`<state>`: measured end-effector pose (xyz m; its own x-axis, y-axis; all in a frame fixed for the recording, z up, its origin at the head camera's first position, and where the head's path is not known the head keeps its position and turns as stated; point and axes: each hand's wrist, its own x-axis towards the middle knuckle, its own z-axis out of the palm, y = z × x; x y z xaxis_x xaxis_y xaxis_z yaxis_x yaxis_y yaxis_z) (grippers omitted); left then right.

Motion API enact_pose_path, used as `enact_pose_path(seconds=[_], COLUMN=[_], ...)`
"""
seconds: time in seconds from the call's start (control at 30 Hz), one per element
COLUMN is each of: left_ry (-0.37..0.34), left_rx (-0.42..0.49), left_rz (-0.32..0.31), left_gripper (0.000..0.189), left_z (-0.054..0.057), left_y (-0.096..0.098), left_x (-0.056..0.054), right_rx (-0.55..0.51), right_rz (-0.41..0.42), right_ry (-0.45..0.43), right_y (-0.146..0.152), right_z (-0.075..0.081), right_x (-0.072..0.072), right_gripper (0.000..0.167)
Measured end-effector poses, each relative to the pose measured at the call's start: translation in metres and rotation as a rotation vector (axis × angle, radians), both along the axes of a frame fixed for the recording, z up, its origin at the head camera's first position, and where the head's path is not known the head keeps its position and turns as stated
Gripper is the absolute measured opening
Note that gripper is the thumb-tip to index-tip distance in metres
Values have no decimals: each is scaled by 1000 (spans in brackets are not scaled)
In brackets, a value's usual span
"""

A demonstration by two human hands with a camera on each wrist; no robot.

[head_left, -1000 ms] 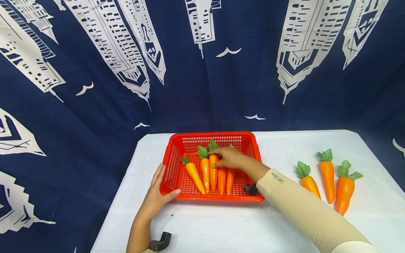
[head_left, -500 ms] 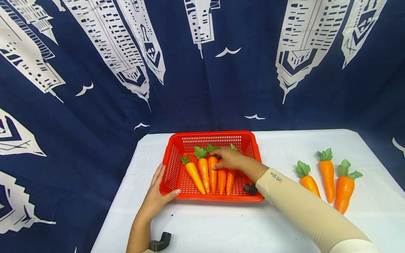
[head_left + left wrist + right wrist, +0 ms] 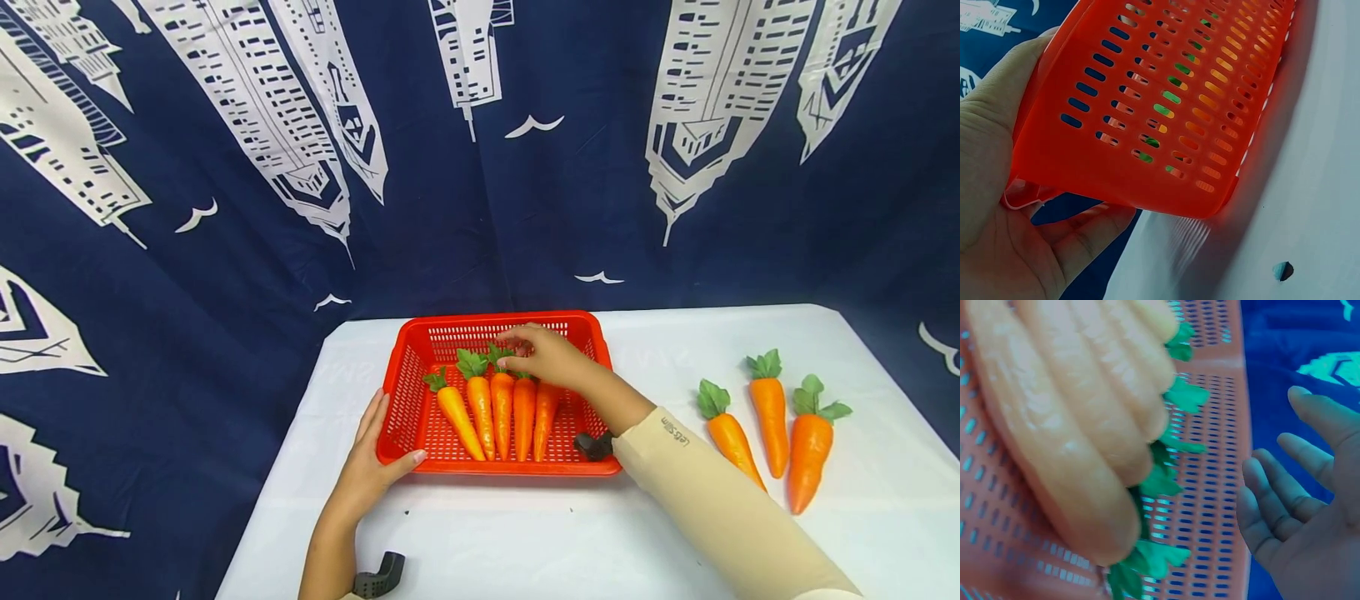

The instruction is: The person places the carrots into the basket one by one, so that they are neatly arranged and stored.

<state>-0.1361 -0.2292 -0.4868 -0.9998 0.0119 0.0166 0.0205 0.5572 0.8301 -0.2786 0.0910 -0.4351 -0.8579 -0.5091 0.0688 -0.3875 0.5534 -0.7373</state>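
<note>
Several orange carrots with green leafy tops, one of them (image 3: 501, 414), lie side by side in a red perforated plastic basket (image 3: 585, 337), tops toward its far side. My left hand (image 3: 371, 467) grips the basket's near left corner in the head view; in the left wrist view, thumb and fingers lie around the rim of the basket (image 3: 1116, 187). My right hand (image 3: 551, 357) hovers over the carrot tops. In the right wrist view, the right hand (image 3: 1310, 506) has loosely bent, spread fingers with nothing between them, apart from the carrots (image 3: 1072, 437).
Three more carrots lie on the white tabletop at the right, the middle one (image 3: 770, 425) between two others. A dark blue curtain (image 3: 450, 242) with white building prints hangs behind the table. A black wrist device (image 3: 380, 575) is on my left forearm.
My right hand has let go of a carrot in the middle of the row and risen slightly toward the basket's far side. That carrot slid a little nearer. My left hand stays at the corner.
</note>
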Motion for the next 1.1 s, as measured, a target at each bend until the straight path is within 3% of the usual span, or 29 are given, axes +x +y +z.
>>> enact_pose_path(seconds=[0.23, 0.4, 0.83, 1.1], left_ry=[-3, -10, -5, -11], left_rx=[10, 1, -18, -11], left_rz=[0, 1, 1, 5], left_gripper=[109, 109, 109, 109], left_z=[0, -1, -1, 0], left_y=[0, -1, 0, 0], left_x=[-1, 0, 0, 1], right_rx=[-152, -195, -253, -219], right_rz=[-69, -124, -272, -447], right_ry=[-11, 18, 41, 25], right_y=[20, 39, 96, 131], right_z=[23, 32, 31, 24], right_x=[13, 22, 52, 75], right_gripper=[43, 42, 47, 54])
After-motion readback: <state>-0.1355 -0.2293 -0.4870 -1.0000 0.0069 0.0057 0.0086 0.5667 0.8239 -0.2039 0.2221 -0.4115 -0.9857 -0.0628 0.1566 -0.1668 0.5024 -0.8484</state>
